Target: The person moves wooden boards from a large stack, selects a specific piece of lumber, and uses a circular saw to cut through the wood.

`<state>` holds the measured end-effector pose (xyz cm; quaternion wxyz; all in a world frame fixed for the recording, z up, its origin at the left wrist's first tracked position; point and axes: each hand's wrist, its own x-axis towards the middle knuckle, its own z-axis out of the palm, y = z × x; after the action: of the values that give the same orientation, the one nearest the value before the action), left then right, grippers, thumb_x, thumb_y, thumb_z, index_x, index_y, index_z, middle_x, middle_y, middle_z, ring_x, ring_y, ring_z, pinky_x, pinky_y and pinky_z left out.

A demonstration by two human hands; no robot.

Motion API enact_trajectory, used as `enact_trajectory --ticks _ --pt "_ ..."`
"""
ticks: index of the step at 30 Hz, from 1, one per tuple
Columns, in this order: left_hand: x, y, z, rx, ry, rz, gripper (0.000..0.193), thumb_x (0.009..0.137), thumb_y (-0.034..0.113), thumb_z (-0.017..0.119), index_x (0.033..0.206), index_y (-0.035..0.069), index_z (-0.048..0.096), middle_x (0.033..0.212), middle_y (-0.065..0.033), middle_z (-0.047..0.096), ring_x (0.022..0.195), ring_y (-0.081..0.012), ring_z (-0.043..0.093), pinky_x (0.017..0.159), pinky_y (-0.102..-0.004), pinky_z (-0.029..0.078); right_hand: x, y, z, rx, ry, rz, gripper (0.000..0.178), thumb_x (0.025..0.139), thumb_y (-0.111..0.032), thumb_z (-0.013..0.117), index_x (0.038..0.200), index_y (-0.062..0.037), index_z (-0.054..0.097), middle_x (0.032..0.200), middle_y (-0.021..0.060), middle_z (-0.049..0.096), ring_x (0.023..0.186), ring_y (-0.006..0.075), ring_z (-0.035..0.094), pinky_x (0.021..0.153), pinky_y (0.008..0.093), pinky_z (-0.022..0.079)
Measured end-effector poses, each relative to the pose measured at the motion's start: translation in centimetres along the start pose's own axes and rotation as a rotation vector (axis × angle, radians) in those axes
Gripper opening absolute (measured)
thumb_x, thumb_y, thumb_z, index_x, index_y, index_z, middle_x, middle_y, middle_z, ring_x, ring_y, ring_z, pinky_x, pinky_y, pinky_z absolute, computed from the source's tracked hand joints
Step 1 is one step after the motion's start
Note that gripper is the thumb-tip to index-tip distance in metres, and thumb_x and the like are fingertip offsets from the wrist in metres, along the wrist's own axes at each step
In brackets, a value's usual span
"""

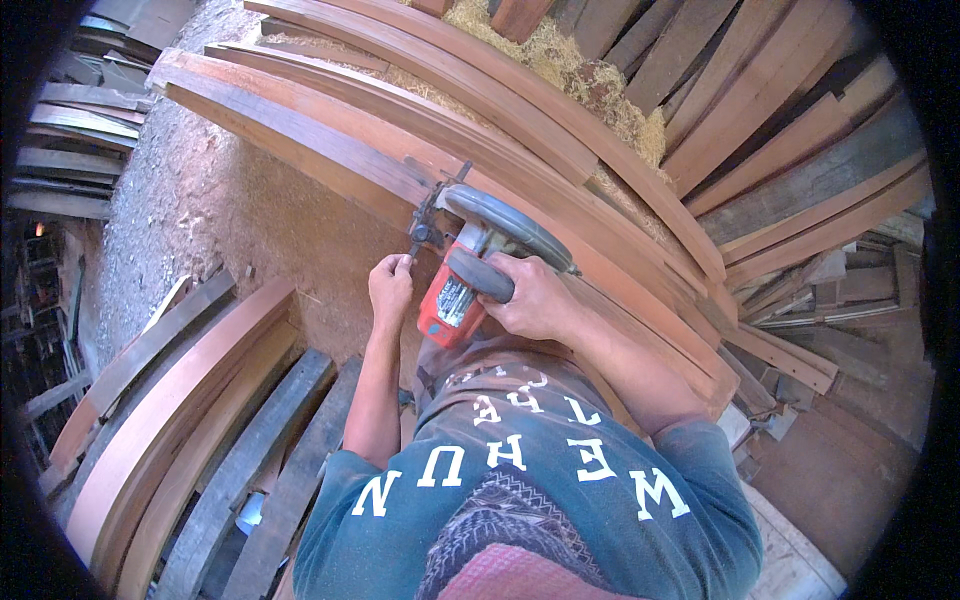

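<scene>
A circular saw (458, 298) with a red motor housing and a grey blade guard rests on a long reddish-brown wooden beam (330, 150) in front of me. My right hand (535, 298) is wrapped round its dark rear handle. My left hand (392, 285) is closed, its fingertips pinched at the end of a thin rod on the saw's dark metal edge guide (428, 222). The guide sits at the beam's near side, left of the saw. The blade is hidden by its guard and the wood.
Beyond the beam lie more long curved boards (500, 95) with pale wood shavings (600, 95) among them. Stacked planks (770, 100) fill the far right. Curved timbers (190, 410) lie at my left, and gravelly ground (165, 200) shows at far left.
</scene>
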<state>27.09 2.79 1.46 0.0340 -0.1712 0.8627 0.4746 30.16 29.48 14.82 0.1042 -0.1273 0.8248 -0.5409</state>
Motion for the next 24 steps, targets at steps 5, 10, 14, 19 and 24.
enact_trajectory --ticks 5,10,14,19,24 --pt "0.00 -0.10 0.05 -0.014 -0.001 0.022 0.026 0.099 0.022 0.061 0.096 -0.001 0.075 0.078 -0.0086 0.071 0.074 -0.0154 0.064 0.072 -0.0334 0.050 -0.05 0.06 0.12 -0.016 0.007 -0.003 0.026 0.082 -0.017 0.073 0.103 -0.0028 0.068 0.090 0.0269 0.070 0.090 0.0464 0.068 0.077 0.0499 0.055" --pt "-0.04 -0.10 0.08 0.025 0.000 0.017 0.026 0.098 0.021 0.061 0.096 -0.001 0.075 0.079 -0.0097 0.072 0.076 -0.0168 0.065 0.073 -0.0337 0.050 -0.23 0.01 0.09 0.009 0.000 0.018 0.029 0.081 -0.016 0.074 0.106 -0.0021 0.068 0.092 0.0269 0.070 0.092 0.0461 0.068 0.078 0.0493 0.055" --pt "0.03 -0.15 0.04 0.020 -0.005 0.026 0.027 0.098 0.021 0.061 0.096 -0.001 0.075 0.080 -0.0113 0.072 0.077 -0.0174 0.066 0.075 -0.0344 0.051 -0.26 -0.03 0.03 0.010 -0.011 0.038 0.031 0.079 -0.016 0.074 0.107 -0.0019 0.068 0.094 0.0271 0.070 0.093 0.0458 0.068 0.079 0.0489 0.055" --pt "0.02 -0.23 0.01 0.029 -0.007 0.032 0.026 0.098 0.021 0.061 0.096 -0.001 0.075 0.081 -0.0122 0.073 0.078 -0.0174 0.067 0.075 -0.0344 0.051 -0.30 0.19 0.08 -0.026 -0.020 0.037 0.032 0.079 -0.015 0.074 0.108 -0.0028 0.068 0.095 0.0273 0.070 0.094 0.0456 0.068 0.080 0.0487 0.055" --pt "-0.08 -0.04 0.15 -0.004 0.005 0.031 0.026 0.098 0.021 0.062 0.097 -0.001 0.075 0.081 -0.0118 0.073 0.076 -0.0173 0.066 0.074 -0.0341 0.051 -0.25 0.44 0.31 -0.016 -0.027 0.062 0.034 0.079 -0.015 0.074 0.110 -0.0035 0.068 0.095 0.0272 0.070 0.094 0.0457 0.069 0.080 0.0489 0.055"
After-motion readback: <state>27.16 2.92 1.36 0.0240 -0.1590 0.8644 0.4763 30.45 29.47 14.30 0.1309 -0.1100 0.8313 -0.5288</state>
